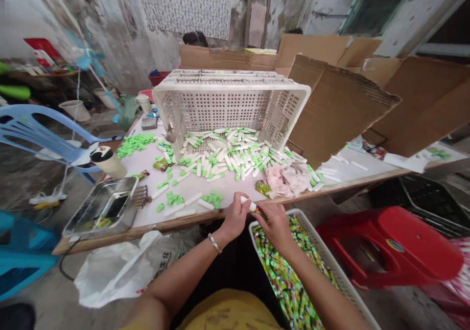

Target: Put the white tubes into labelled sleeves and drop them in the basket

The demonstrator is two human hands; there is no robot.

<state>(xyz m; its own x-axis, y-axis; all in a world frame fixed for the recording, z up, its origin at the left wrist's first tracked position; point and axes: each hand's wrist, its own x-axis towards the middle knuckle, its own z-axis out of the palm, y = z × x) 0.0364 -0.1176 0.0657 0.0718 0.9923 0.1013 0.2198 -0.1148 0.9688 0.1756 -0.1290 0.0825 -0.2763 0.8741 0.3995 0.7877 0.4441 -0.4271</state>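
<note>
Hands (235, 217) on white tube (246, 202), label (258, 208) unreadable

white crate (227, 106), green caps (136, 143), red stool (392, 244)

The left grip (235, 216) and right grip (276, 226) are bare, as are both forearms. A thin silvery bracelet (215, 243) circles the left wrist. Below show a yellow top (223, 315) and dark cloth (235, 269) over the lap.
</note>
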